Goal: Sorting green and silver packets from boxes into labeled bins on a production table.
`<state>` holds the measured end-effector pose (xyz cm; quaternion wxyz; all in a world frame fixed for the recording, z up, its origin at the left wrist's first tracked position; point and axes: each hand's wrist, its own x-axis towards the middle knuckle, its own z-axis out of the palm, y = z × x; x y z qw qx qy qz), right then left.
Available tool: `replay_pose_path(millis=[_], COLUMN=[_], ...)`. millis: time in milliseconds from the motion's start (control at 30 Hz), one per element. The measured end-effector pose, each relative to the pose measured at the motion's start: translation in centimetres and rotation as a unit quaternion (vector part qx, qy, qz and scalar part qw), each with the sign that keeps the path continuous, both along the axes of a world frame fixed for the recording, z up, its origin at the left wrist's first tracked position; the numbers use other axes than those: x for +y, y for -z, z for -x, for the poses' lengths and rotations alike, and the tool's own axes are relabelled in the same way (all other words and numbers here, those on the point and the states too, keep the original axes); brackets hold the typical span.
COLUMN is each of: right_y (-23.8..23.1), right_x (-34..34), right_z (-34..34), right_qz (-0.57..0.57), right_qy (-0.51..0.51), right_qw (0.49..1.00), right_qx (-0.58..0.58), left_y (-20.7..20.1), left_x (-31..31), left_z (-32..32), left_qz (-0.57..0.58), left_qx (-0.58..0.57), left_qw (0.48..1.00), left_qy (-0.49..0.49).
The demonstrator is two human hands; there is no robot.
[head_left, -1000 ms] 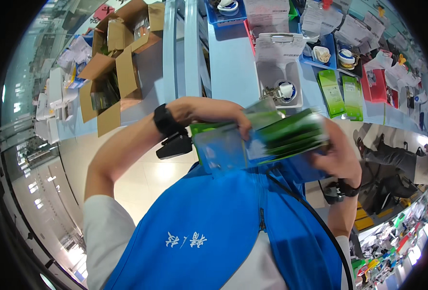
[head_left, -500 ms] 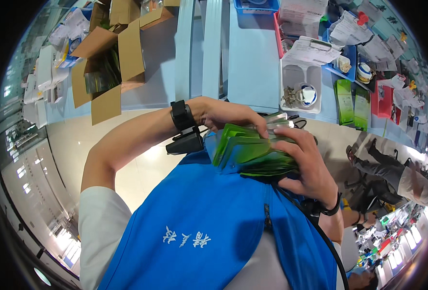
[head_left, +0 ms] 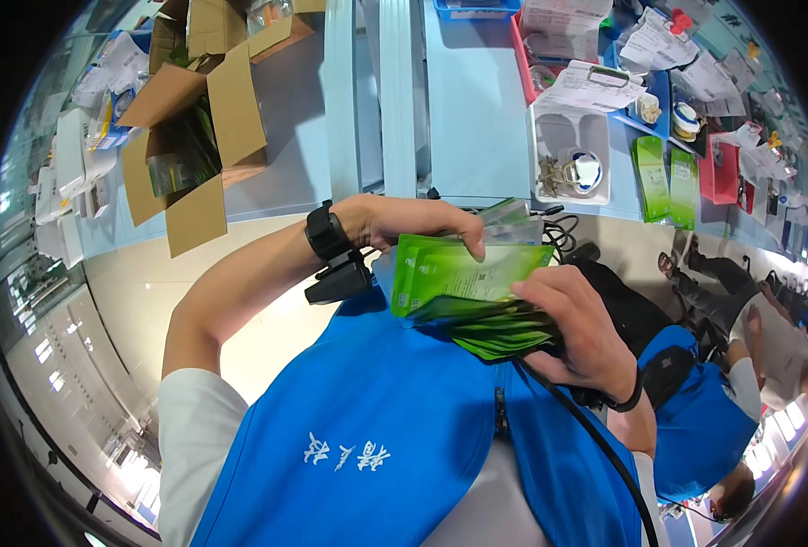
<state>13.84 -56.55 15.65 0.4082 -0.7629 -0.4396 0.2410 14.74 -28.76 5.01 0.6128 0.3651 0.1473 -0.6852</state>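
Note:
Close to my chest I hold a stack of thin, flat green pouches. My left hand [head_left: 422, 221] grips a few of them, its thumb pressed on the printed face of the top pouch [head_left: 477, 271]. Lower down, my right hand [head_left: 581, 333] is closed around a thick fanned bundle of green pouches [head_left: 499, 330], with its index fingertip at the top pouch's right edge. Clear, see-through film [head_left: 511, 223] shows behind the pouches next to my left thumb. Most of my left fingers are hidden behind the pouches.
An open cardboard box [head_left: 194, 205] with pouches inside stands at the table's left. To the right are a white tray [head_left: 550, 196] with small metal parts, more green pouches [head_left: 652, 180] and a red bin [head_left: 719, 178]. A co-worker in a blue vest [head_left: 700, 428] is at the right.
The pouches, blurred and bunched before, have parted: a few now lie flat under my left thumb, the rest fan in my right hand. A co-worker in blue has come into view at right.

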Motion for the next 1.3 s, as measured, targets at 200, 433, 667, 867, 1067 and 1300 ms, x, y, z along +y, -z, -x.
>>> replay_pose_path(millis=[200, 433, 667, 867, 1067, 1300], right_y=[0.0, 2.2, 8.0, 1.5, 4.1, 1.8], right_x=[-0.1, -5.7, -10.3, -5.0, -8.2, -4.4], right_z=[-0.6, 0.2, -1.0, -3.4, -3.1, -5.4], right_qz=[0.064, 0.002, 0.019, 0.078, 0.028, -0.138], right_qy=[-0.017, 0.186, 0.256, 0.111, 0.142, 0.045], right_qw=[0.997, 0.941, 0.891, 0.935, 0.918, 0.758], right_qx=[0.04, 0.284, 0.375, 0.327, 0.369, 0.636], left_y=[-2.3, -5.0, -7.6, -5.6, -6.5, -6.2], left_x=[-0.9, -0.8, -3.2, -6.0, -1.6, 1.0], left_z=[0.5, 2.5, 0.7, 2.9, 2.0, 1.7], left_qz=[0.011, 0.097, -0.034, -0.028, -0.042, 0.083], left_qx=[-0.045, -0.145, -0.371, -0.41, -0.24, -0.071], left_qw=[0.999, 0.98, 0.905, 0.885, 0.922, 0.933], left_qy=[-0.026, -0.098, -0.203, -0.22, -0.3, -0.342])
